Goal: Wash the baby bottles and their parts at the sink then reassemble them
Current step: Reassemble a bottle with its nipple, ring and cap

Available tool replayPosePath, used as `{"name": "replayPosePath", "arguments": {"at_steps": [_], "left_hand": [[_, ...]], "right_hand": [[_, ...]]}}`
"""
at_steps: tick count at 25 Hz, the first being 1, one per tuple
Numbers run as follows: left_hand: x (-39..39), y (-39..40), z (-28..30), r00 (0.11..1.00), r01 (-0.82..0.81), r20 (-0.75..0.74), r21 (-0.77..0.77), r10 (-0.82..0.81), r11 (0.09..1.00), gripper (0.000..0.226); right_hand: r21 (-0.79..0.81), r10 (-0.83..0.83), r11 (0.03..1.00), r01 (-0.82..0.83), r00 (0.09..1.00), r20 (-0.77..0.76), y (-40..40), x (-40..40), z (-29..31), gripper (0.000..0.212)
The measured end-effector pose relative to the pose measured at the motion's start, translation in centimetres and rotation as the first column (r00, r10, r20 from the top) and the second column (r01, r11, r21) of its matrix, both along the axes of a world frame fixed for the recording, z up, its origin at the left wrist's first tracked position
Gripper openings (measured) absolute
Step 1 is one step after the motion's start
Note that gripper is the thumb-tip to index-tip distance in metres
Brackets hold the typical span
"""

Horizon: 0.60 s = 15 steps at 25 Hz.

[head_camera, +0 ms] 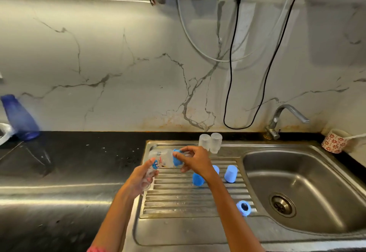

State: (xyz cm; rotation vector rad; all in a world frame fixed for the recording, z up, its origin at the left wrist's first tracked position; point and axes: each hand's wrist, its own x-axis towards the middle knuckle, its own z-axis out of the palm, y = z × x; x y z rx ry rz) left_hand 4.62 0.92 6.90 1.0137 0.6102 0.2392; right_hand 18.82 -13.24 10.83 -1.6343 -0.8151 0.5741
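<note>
You hold one clear baby bottle (161,159) tilted on its side above the back left corner of the ribbed drainboard (190,196). Your left hand (141,178) grips its base end, fingers curled round the clear plastic. Your right hand (195,160) pinches the blue collar (177,159) at the bottle's neck, thumb below and fingers over the top.

On the drainboard you have three loose blue caps (230,173) standing mouth down near its back right part: one just left of your right wrist, one partly hidden behind that wrist, one apart to the right, close to the basin (301,188) edge. One more blue ring (244,208) lies at the front right corner of the drainboard, its dark opening facing you.

Two frosted clear covers (210,142) stand touching each other on the sink's back rim, just behind your right hand.

One tap (281,121) rises at the counter's back edge behind the basin. One patterned mug (334,141) sits at the far right, and one blue bottle (19,117) stands on the counter's left edge.
</note>
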Motion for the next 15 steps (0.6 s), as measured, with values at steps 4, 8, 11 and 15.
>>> {"name": "replayPosePath", "arguments": {"at_steps": [4, 8, 11, 15], "left_hand": [[-0.8, -0.1, 0.2, 0.996, 0.003, 0.092, 0.075, -0.01, 0.997, 0.099], [-1.0, 0.4, 0.5, 0.999, -0.033, -0.021, 0.07, 0.034, 0.997, 0.044], [-0.7, 0.9, 0.4, 0.996, -0.029, -0.08, 0.084, 0.036, 0.996, 0.048], [-0.2, 0.5, 0.5, 0.996, -0.05, -0.06, 0.148, 0.059, 0.988, 0.054]], "right_hand": [[-0.091, -0.09, 0.992, 0.088, 0.996, -0.015, 0.6, -1.3, 0.6, 0.027], [0.029, 0.017, 0.999, -0.018, 0.999, 0.044, 0.0, -1.9, -0.6, 0.041], [0.012, 0.009, 1.0, -0.011, 0.981, 0.192, -0.3, -1.7, -1.2, 0.047], [-0.072, 0.046, 0.997, -0.026, 0.953, 0.298, -1.3, -0.5, -1.4, 0.048]]}}
